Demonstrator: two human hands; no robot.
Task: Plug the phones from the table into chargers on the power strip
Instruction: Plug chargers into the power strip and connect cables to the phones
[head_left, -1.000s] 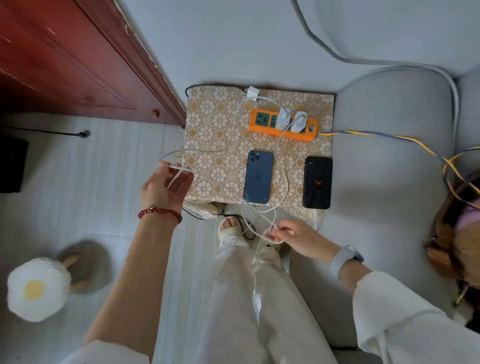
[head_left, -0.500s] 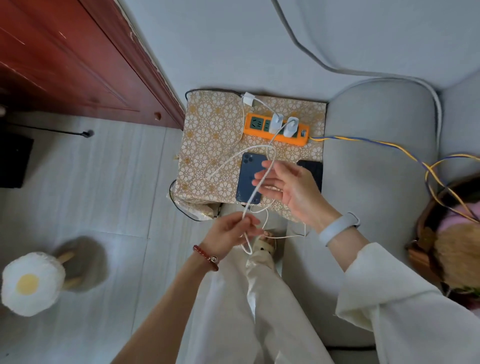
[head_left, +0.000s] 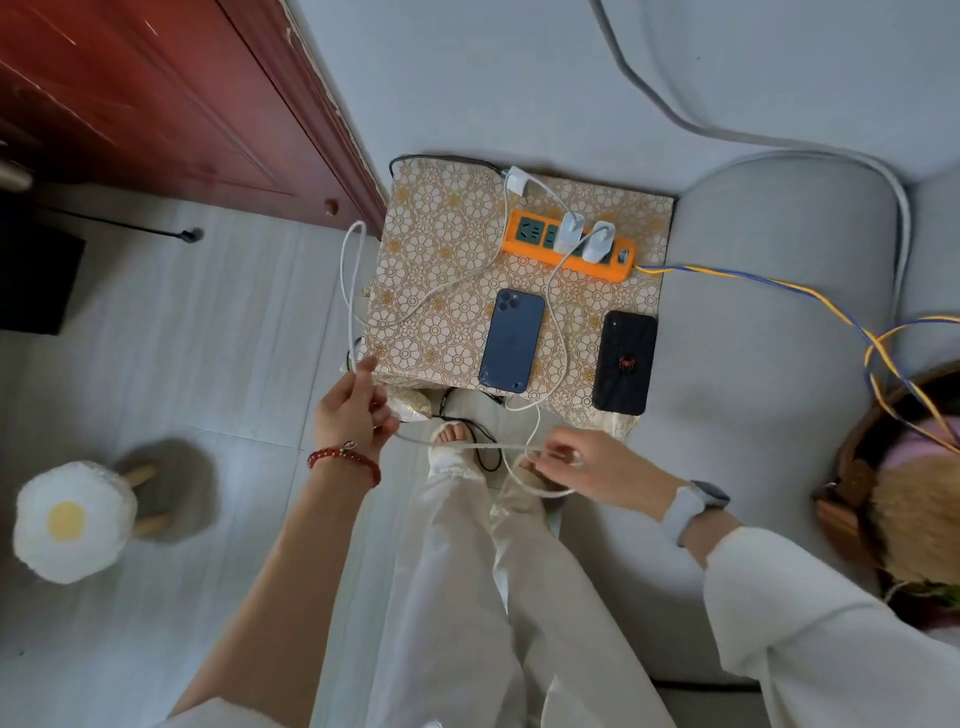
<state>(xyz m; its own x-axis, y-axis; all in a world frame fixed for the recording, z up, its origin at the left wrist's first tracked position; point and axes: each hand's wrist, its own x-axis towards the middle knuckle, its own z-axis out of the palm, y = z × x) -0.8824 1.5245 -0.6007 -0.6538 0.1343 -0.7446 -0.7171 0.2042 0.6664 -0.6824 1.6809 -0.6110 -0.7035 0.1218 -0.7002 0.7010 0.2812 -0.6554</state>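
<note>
A blue phone (head_left: 511, 347) and a black phone (head_left: 625, 361) lie face down on the small table (head_left: 431, 280) with a flowered cloth. Behind them sits an orange power strip (head_left: 524, 238) with two white chargers (head_left: 569, 233) plugged in; a third white charger (head_left: 517, 180) lies loose behind it. White cables (head_left: 347, 291) trail off the table's front and left. My left hand (head_left: 353, 410) pinches a cable at the table's front-left corner. My right hand (head_left: 592, 470) pinches cable below the front edge, and a strand runs taut between both hands.
A red wooden door (head_left: 156, 104) stands to the left. A grey sofa (head_left: 769, 364) flanks the table on the right, with a yellow-blue cord (head_left: 779, 286) across it and a basket (head_left: 852, 483) at the far right. A fried-egg stool (head_left: 70, 519) stands on the floor at left.
My hands have drawn apart: the left moved out to the table's front-left corner, the right dropped from over the phones to below the front edge. The cable now stretches between them.
</note>
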